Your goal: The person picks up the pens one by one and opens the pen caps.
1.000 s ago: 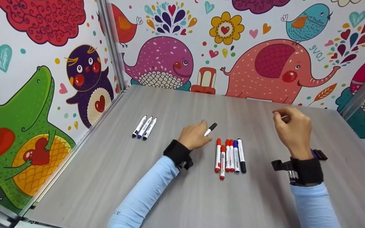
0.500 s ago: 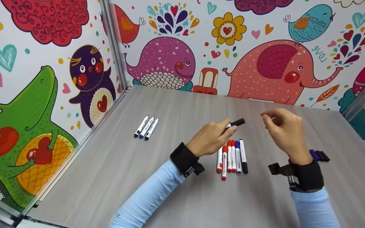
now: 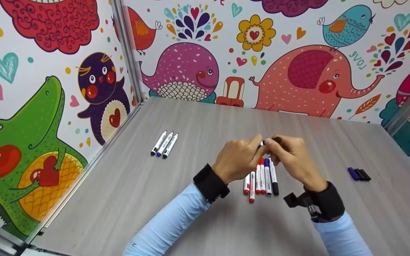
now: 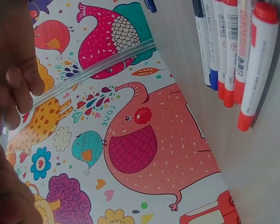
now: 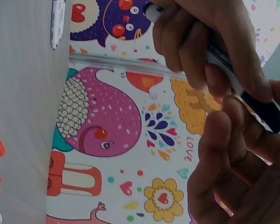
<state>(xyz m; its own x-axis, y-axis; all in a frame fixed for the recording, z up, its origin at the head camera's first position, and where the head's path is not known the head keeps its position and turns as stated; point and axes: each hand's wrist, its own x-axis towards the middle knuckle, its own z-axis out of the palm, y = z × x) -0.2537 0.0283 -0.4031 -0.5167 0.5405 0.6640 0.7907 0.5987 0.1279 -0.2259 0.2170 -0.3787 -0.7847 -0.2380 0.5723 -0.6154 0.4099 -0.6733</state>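
Desk (image 3: 112, 206): pale grey wood-grain top, streaks running front to back. Back wall (image 3: 222, 57), rising behind the desk's far edge: white, cartoon print. Noted left to right: purple whale (image 3: 187, 71), red car (image 3: 230, 91), coral elephant (image 3: 297, 81); yellow flower (image 3: 256, 33) above the car, blue bird (image 3: 349, 26) above the elephant. Left wall (image 3: 52, 60), along the desk's left edge: green crocodile (image 3: 30, 138), purple penguin (image 3: 101, 96), red scalloped shape (image 3: 53, 25). Metal post (image 3: 128, 53) at the far left corner; a second, greyish post (image 3: 409, 97) at the far right, pink whale print (image 4: 95, 35) on both sides. Light: soft; diffuse shadows on desktop.
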